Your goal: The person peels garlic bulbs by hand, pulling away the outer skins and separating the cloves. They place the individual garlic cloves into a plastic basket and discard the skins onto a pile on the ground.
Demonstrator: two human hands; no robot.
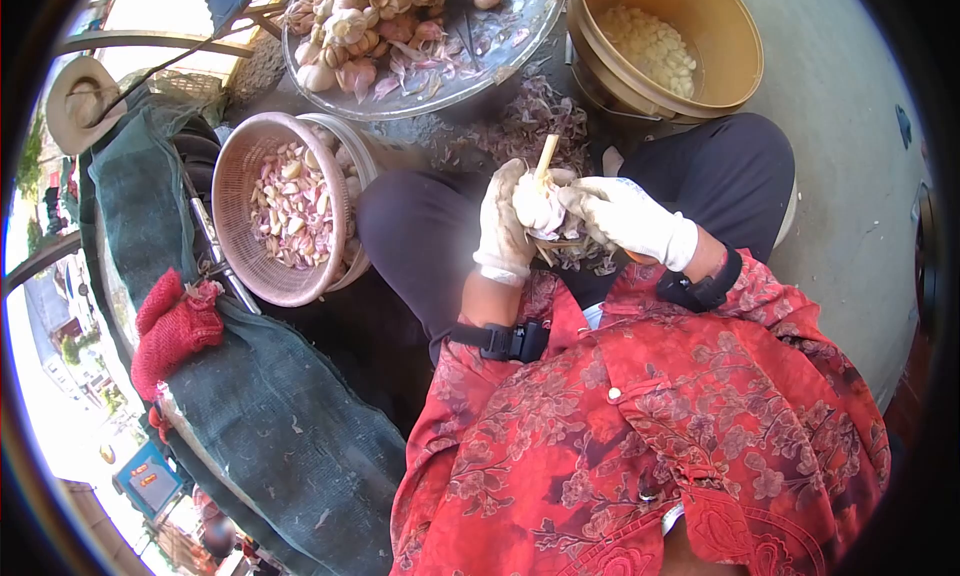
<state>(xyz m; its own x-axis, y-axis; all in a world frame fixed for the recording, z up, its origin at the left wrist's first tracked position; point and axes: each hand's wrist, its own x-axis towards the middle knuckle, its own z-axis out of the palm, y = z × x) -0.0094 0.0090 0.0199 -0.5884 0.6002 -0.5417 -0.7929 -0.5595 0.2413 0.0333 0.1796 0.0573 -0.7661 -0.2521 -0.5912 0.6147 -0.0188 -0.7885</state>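
A: What do we see, if we take the largest items first?

B: We see a round tray (515, 54) bearing whole garlic heads (345, 26) and loose skins. Beside it we find a tan bucket (728, 36) with pale cloves (648, 51) inside, and, at left, a tilted pink basket (232, 221) of separated cloves (295, 201), many showing pinkish skin. Between the tray and the person's knees we note a heap of skins (540, 111).

A: Where do we place the hands?

B: We find both gloved, between the knees. The left hand (500, 221) cups a single garlic head (540, 204), its fingers curled against the side. The right hand (632, 218) meets the opposite side with bent fingers; whether their tips pinch skin or a clove, we cannot tell. Smallest of all, we mark the stem (546, 156), upright from the head and pointing away from the person.

A: Which step do we read here?

B: We judge it to be the stripping and breaking apart of this head, with the stem not yet off.

A: And the next move?

B: We think it calls for a steady left hold while the right thumb prises cloves from the stem.
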